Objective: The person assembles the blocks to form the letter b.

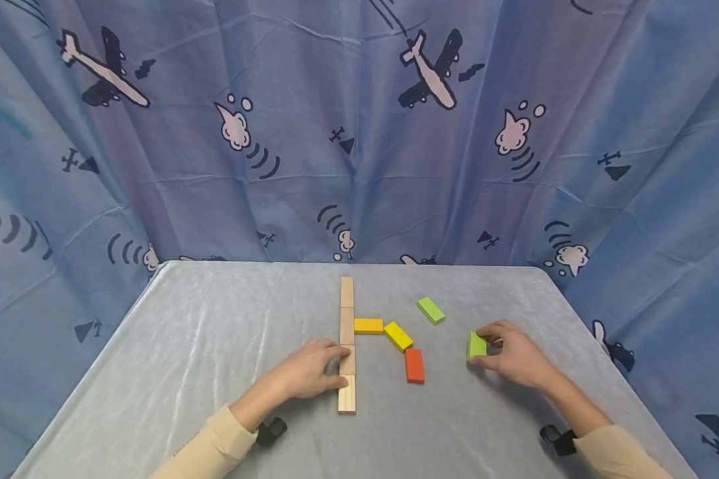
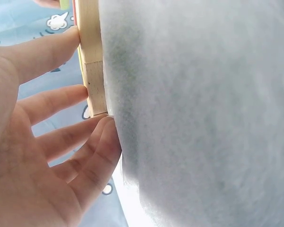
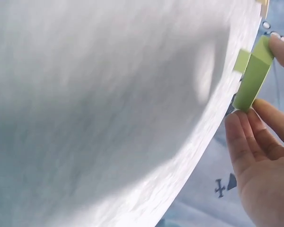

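Plain wooden blocks (image 1: 347, 326) lie end to end in a straight row running away from me. My left hand (image 1: 308, 369) is at the row's left side, its thumb and a fingertip touching the nearer blocks; the left wrist view shows fingers (image 2: 52, 99) along their edge. Between thumb and fingers, my right hand (image 1: 518, 356) pinches a light green block (image 1: 477, 346), gripped by its two ends in the right wrist view. A yellow-orange block (image 1: 368, 326) juts right from the row. A yellow block (image 1: 398, 336) slants beside it, and a red block (image 1: 415, 366) lies nearer me.
Another light green block (image 1: 431, 311) lies farther back on the grey cloth-covered table (image 1: 216, 313). A blue curtain (image 1: 305, 133) with airplane prints hangs behind the table and along its sides.
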`<state>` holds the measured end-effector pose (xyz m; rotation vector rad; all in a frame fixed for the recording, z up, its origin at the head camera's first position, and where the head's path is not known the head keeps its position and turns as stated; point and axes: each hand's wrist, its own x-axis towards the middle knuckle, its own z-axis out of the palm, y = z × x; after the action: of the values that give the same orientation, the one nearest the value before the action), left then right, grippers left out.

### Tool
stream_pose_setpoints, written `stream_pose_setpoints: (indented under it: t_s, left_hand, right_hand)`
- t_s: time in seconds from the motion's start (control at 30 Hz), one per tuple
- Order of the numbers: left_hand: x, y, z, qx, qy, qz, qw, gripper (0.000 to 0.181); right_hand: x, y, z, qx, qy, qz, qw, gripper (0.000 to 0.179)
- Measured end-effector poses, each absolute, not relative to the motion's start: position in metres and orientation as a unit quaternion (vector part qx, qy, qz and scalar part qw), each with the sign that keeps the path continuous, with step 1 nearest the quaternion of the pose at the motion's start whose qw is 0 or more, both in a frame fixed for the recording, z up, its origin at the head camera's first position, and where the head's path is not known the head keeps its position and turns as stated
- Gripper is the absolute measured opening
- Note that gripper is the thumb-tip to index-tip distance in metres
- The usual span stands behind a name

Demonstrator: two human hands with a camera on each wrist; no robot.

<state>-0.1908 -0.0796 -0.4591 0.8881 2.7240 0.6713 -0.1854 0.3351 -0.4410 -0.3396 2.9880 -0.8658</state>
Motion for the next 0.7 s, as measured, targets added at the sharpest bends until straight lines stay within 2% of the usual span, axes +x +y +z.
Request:
stream_pose_setpoints:
  t_s: [0.7]
  left_hand:
    - [-0.190,-0.080,-0.459,0.302,0.921,0.227,0.098,0.056]
  right_hand:
    - [-0.165,0.279,-0.430,-0.101,0.951,-0.292,0.030,0.056]
